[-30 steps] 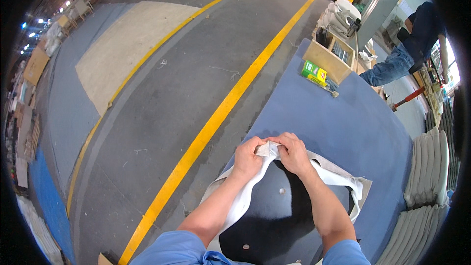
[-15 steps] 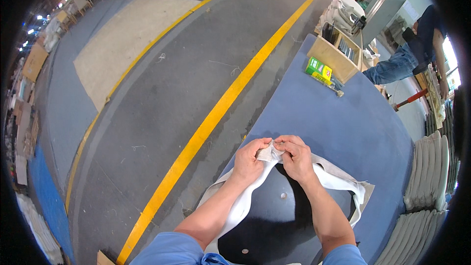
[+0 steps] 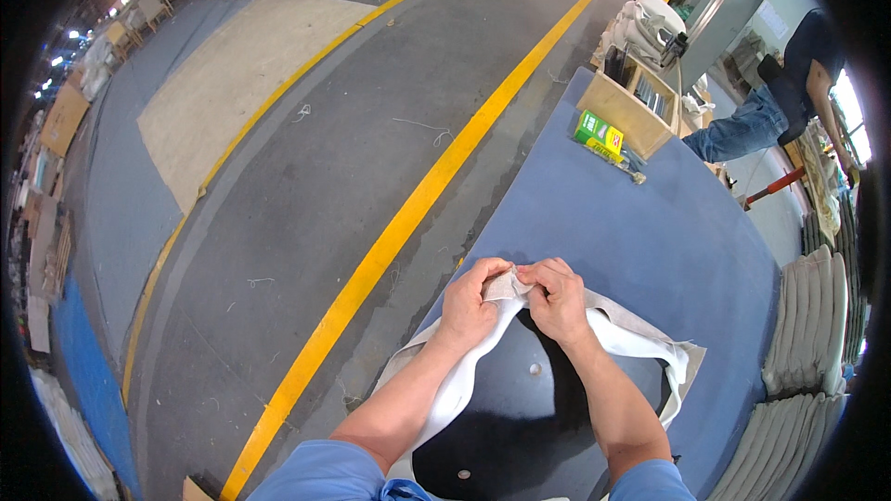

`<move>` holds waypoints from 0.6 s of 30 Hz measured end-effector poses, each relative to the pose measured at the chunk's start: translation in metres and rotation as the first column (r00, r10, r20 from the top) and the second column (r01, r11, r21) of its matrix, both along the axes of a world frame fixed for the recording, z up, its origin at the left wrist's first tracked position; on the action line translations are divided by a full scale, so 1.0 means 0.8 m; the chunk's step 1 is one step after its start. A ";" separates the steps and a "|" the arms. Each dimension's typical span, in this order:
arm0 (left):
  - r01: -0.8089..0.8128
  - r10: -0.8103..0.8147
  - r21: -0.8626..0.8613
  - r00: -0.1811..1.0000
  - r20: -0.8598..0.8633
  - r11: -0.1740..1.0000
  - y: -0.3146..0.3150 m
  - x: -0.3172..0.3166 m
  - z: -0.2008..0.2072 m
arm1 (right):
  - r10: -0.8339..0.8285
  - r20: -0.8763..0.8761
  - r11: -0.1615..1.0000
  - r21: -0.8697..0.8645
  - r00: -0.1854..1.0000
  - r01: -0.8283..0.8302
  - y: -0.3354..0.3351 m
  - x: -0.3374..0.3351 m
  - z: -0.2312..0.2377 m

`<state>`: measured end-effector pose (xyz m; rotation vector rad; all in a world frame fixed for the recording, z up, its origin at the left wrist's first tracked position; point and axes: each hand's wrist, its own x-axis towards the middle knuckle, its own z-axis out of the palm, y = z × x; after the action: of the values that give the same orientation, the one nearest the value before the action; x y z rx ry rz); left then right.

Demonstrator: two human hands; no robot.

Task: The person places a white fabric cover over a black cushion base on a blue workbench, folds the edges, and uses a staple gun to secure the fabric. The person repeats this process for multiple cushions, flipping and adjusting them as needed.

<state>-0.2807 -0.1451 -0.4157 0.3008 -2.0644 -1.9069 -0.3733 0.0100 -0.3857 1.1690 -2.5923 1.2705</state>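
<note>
A black board [image 3: 501,427] with small round holes lies on the blue tabletop [image 3: 566,209] in front of me. White padding [image 3: 636,341] and light grey-beige fabric [image 3: 504,288] stick out around its edges. At the board's far edge, my left hand [image 3: 467,304] pinches a gathered fold of that fabric. Right beside it, my right hand [image 3: 559,304] grips the same fold, its fingers bent and nearly touching the left ones. The fingertips partly hide the fold. To the right, a loose corner of fabric lies spread on the table.
A wooden box [image 3: 631,102] with compartments stands at the table's far end, beside a green and yellow packet [image 3: 599,134]. Stacked grey cushions [image 3: 806,320] line the right side. Another person [image 3: 789,97] stands at the far right. Left of the table, a yellow line [image 3: 408,209] crosses the floor.
Both hands keep their hold on the fabric fold, with only slight finger movement. The other person's arm at the far right has shifted a little.
</note>
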 end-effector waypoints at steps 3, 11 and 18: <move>0.022 -0.022 -0.047 1.000 -0.001 0.999 -0.002 0.001 -0.002 | 0.005 0.015 1.000 0.004 1.000 -0.005 -0.001 0.000 0.002; -0.033 0.027 -0.092 0.998 -0.064 0.995 -0.001 0.002 -0.004 | -0.044 0.046 0.999 0.034 0.998 0.042 -0.005 0.002 0.007; -0.024 0.015 -0.094 0.995 -0.103 0.995 -0.002 0.006 -0.006 | -0.003 0.074 0.991 0.130 0.997 -0.006 -0.006 0.003 0.017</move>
<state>-0.2762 -0.1470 -0.4204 0.1964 -2.0689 -1.7684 -0.3708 0.0048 -0.3722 1.1645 -2.7665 1.1827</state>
